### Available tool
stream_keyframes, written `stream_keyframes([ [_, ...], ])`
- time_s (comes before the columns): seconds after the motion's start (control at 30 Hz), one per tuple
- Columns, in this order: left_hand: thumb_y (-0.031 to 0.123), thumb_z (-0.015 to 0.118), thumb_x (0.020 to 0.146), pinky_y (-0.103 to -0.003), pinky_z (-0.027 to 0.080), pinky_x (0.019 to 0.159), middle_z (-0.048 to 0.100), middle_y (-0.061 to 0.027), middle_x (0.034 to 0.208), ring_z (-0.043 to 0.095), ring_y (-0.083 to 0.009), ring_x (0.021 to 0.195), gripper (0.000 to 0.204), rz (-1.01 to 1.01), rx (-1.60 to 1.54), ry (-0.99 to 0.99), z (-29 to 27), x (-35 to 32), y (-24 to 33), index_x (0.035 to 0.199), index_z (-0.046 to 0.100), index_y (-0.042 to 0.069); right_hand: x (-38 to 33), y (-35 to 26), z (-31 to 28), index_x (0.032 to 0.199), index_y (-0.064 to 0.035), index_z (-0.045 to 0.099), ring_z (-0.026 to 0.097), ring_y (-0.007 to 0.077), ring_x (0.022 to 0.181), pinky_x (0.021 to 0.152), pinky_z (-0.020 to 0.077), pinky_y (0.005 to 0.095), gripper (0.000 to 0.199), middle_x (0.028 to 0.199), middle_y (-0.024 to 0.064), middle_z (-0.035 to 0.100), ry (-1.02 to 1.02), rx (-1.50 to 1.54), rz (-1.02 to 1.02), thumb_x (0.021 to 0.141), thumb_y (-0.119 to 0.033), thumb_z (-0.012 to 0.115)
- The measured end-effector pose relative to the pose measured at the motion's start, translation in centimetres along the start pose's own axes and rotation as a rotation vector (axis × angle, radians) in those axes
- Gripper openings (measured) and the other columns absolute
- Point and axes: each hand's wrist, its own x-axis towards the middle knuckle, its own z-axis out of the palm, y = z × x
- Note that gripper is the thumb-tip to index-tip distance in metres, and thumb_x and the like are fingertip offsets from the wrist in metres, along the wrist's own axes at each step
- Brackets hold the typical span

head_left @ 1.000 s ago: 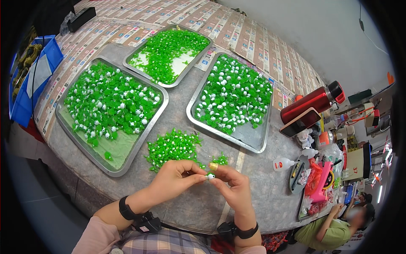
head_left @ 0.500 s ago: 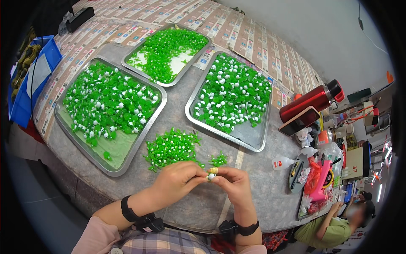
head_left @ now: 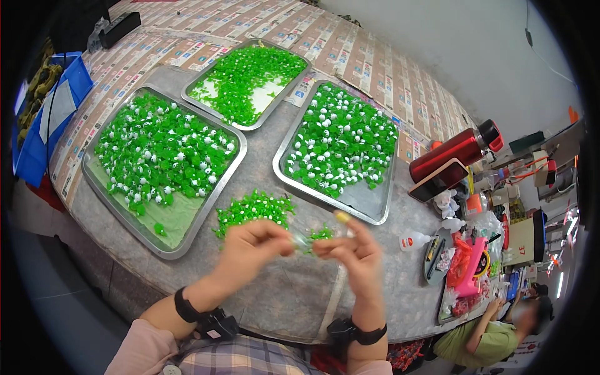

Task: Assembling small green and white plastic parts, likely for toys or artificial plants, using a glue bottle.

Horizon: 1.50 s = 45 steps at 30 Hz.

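Pale green-white piece [head_left: 300, 240], small, blurred

Shows red flask [head_left: 445, 155] behind phone [head_left: 439, 180], white bottle [head_left: 413, 241] and pink object [head_left: 470, 270] right of the right hand [head_left: 357, 255]; blue crate [head_left: 36, 157] far left of it.

Assy workshop; metal trays [head_left: 331, 199] w/ sm. green-and-white pcs [head_left: 165, 150]; lg. worktable [head_left: 275, 306]; co-worker [head_left: 478, 345] nearby

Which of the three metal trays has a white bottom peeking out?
The farthest rectangular silver metal tray: its bare patch is white, while the left silver tray shows pale green and the right silver tray shows grey.
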Motion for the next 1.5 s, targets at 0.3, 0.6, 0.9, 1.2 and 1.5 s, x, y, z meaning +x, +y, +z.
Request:
stream_keyframes([
  [0.3,0.024,0.046,0.083,-0.022,0.046,0.057,0.051,-0.0017,0.075,0.051,-0.0099,0.066,0.026,-0.074,-0.590,0.058,-1.0,1.3,-0.3,0.101,0.046,0.005,3.1,2.1,-3.3,0.072,-0.0018,0.056,0.052,0.0189,0.058,0.053,0.0412,0.0279,0.016,0.066,0.0073,0.052,0.169,-1.193,-0.119,0.067,-0.015,0.062],
  [0.6,0.013,0.049,0.081,-0.026,0.048,0.062,0.056,-0.0058,0.076,0.055,-0.0121,0.068,0.017,-0.299,-0.249,-0.214,0.5,0.4,-0.8,0.094,0.052,0.001,3.3,1.9,-3.3,0.068,-0.0018,0.055,0.051,0.0214,0.058,0.053,0.0401,0.0305,0.013,0.065,0.0077,0.051,0.113,-1.036,-0.165,0.066,-0.013,0.061],
  [0.9,0.012,0.049,0.081,-0.026,0.049,0.062,0.057,-0.0063,0.075,0.056,-0.0123,0.067,0.016,-0.337,-0.240,-0.228,0.9,0.3,-1.0,0.091,0.054,0.000,3.2,1.5,-2.6,0.071,-0.0017,0.055,0.050,0.0223,0.064,0.057,0.0400,0.0302,0.012,0.067,0.0081,0.051,0.118,-1.263,-0.301,0.065,-0.010,0.062],
  [1.2,0.014,0.049,0.082,-0.025,0.048,0.064,0.057,-0.0064,0.078,0.056,-0.0118,0.070,0.018,-0.355,-0.235,-0.248,0.7,0.4,-1.3,0.094,0.053,0.001,4.1,2.3,-1.9,0.068,-0.0030,0.052,0.050,0.0239,0.068,0.059,0.0393,0.0319,0.013,0.068,0.0075,0.051,0.017,-1.457,-0.272,0.063,-0.009,0.062],
  [1.5,0.021,0.046,0.084,-0.024,0.048,0.071,0.056,-0.0078,0.088,0.055,-0.0121,0.081,0.030,-0.564,-0.511,-0.367,0.5,0.1,-1.1,0.107,0.048,0.001,0.2,-1.0,1.8,0.072,-0.0046,0.055,0.048,0.0230,0.073,0.064,0.0390,0.0301,0.014,0.077,0.0067,0.051,-0.107,-0.987,-0.497,0.063,-0.009,0.064],
])
